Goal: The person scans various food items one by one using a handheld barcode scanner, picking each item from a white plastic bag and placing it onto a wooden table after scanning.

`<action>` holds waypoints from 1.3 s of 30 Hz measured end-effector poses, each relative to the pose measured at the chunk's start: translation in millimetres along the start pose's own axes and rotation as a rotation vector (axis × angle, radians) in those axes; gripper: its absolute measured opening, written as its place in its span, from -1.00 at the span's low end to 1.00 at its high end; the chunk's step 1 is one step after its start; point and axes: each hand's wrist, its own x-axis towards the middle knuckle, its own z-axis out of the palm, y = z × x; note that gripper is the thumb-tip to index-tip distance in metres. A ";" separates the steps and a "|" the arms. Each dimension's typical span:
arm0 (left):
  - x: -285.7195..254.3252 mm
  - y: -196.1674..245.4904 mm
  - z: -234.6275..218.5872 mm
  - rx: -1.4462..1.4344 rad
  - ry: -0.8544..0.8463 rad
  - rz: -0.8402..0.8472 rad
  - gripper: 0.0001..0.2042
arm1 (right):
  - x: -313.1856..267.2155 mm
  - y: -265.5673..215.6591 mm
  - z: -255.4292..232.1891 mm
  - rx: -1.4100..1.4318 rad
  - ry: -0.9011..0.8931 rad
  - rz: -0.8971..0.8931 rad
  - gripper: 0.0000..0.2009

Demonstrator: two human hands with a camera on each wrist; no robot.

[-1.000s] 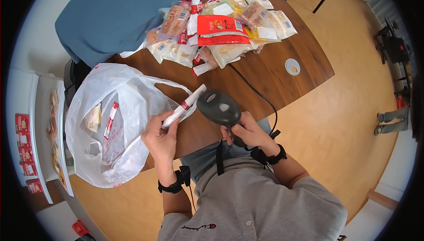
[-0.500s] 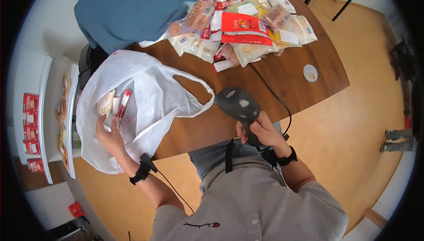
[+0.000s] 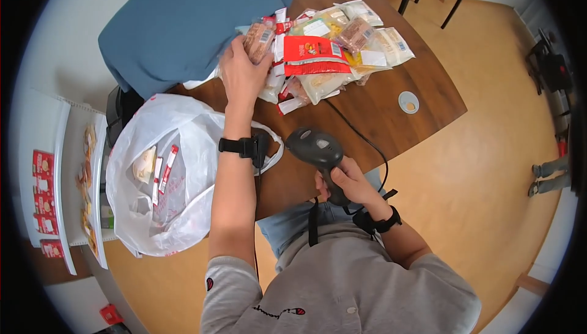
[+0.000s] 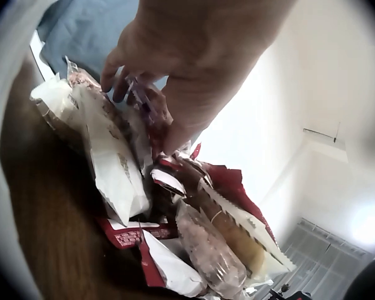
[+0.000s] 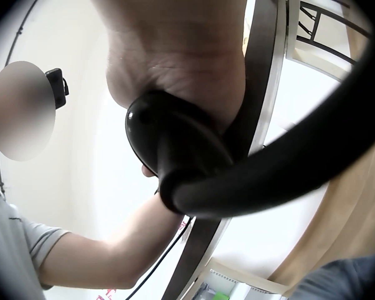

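My left hand (image 3: 243, 77) reaches into the pile of packaged food (image 3: 327, 83) on the table. Its thumb and fingers grip a clear packet of brown, crumbly food (image 3: 259, 41) with a barcode label at the pile's left end. In the left wrist view the fingers curl over that packet's plastic (image 4: 144, 103), partly hiding it. A dark grey handheld barcode scanner (image 3: 315, 146) is held by its handle in my right hand (image 3: 350, 180), near the table's front edge. The scanner's butt and cord (image 5: 181, 169) fill the middle of the right wrist view.
A white plastic bag (image 3: 202, 114) stands open at left, with a pale packet (image 3: 144, 164) and two red-and-white sticks inside. A red pouch (image 3: 312, 55) lies on the pile. Behind is a blue cloth-covered shape (image 3: 183, 28). A round cup (image 3: 408, 102) sits at right.
My left hand put the red-and-white stick into the white bag beside another, then moved up to the pile and took hold of the brown packet. The right hand still holds the scanner.
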 end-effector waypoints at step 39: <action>-172.2 -68.7 -223.3 -0.048 0.057 -0.422 -0.36 | 6.9 -16.1 14.2 -0.245 -0.026 0.096 -0.40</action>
